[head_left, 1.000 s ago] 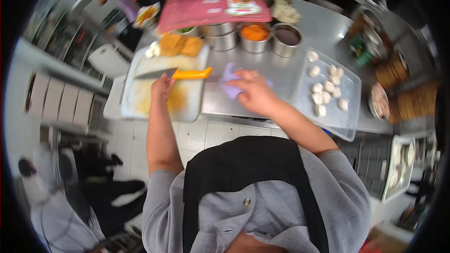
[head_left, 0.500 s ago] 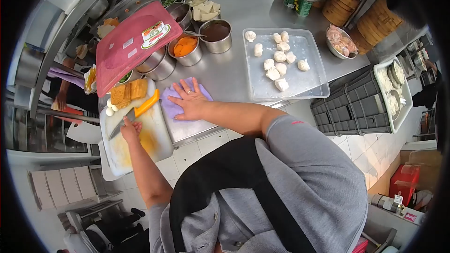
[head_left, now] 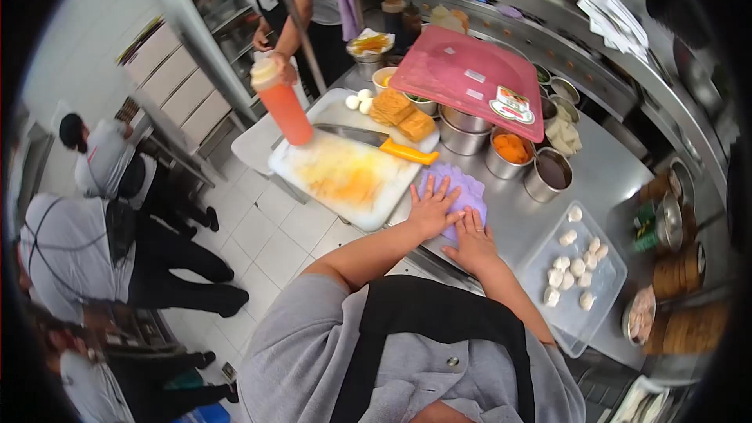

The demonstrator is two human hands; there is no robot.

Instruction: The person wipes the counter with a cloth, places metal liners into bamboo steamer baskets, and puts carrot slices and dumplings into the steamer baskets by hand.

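Observation:
My left hand (head_left: 433, 210) lies flat on a folded purple cloth (head_left: 468, 182), fingers spread. Beside it, my right hand (head_left: 475, 243) also rests on the cloth with its fingers stretched out. To the left, a knife (head_left: 406, 152) with a yellow handle lies across a white cutting board (head_left: 291, 163) stained yellow. Two browned fried blocks (head_left: 394, 108) and several small white balls (head_left: 359, 99) sit at the board's far end. A squeeze bottle (head_left: 287, 114) of orange-red sauce stands tilted at the board's left edge, with a co-worker's hand (head_left: 283, 69) at its top.
A pink lid (head_left: 470, 78) covers metal pots behind the cloth. Pots with orange pieces (head_left: 511, 147) and brown sauce (head_left: 554, 169) stand near it. A clear tray (head_left: 540, 321) of white dumplings lies at right, by bamboo steamers (head_left: 693, 329). Several people are at left.
The view has swung left. My left hand has left the knife and moved right onto the cloth beside my right hand. The sauce bottle and the co-worker's hand on it have come into view.

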